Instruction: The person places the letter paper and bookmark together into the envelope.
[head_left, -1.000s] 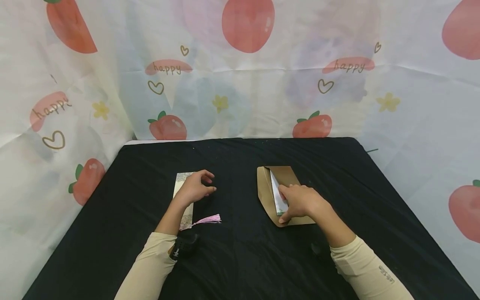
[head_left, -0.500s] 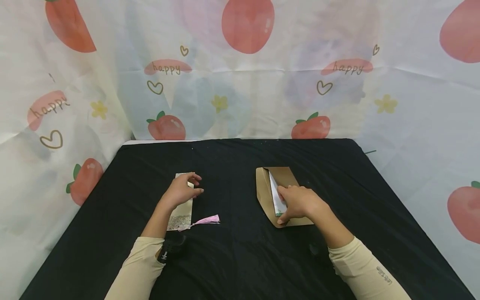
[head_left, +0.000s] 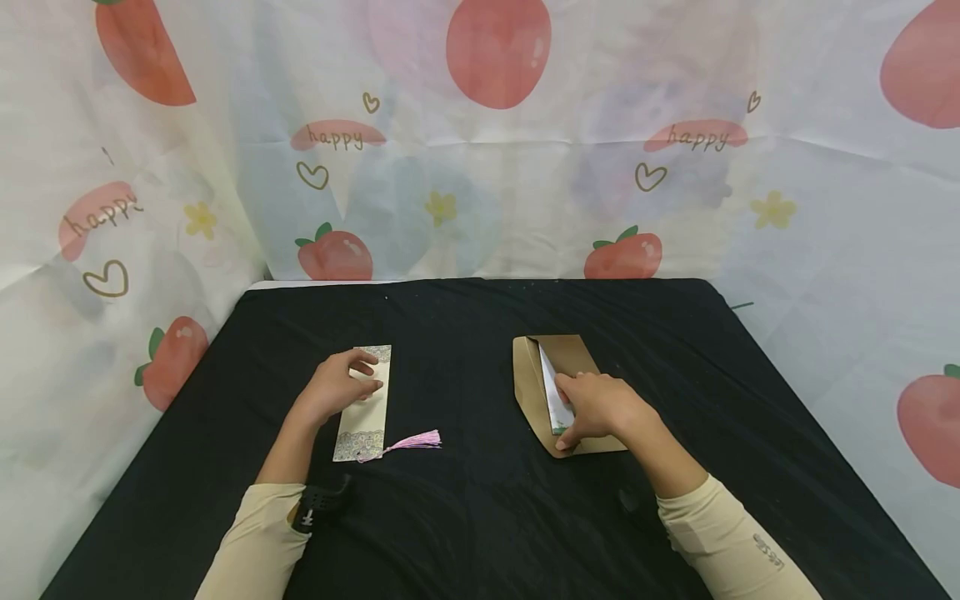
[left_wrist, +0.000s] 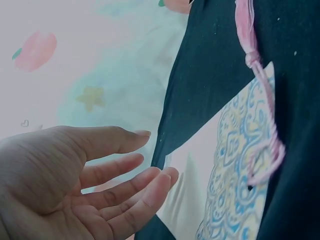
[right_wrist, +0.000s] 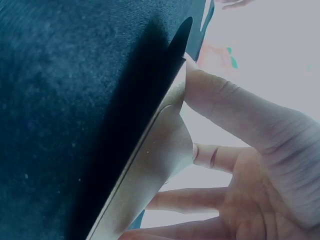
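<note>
A cream bookmark [head_left: 367,419] with patterned ends lies on the left of the black cloth, and a pink tassel [head_left: 417,440] trails from its near end. Over its upper part is my left hand [head_left: 337,387], fingers loosely bent and holding nothing. In the left wrist view the bookmark [left_wrist: 240,135] shows a blue-patterned end with a pink cord looped through it. To the right, my right hand [head_left: 602,405] holds a brown envelope [head_left: 529,387] near its opening, thumb at the edge. A white card [head_left: 551,385] pokes out of the envelope, partly hidden by the fingers.
Black cloth [head_left: 465,517] covers the table. A pale printed curtain [head_left: 480,192] stands along the back and both sides. A dark strap [head_left: 318,504] sits on the left wrist.
My left hand has drawn back to the left across the bookmark, uncovering more of its right side. The right hand stays on the envelope with no clear movement.
</note>
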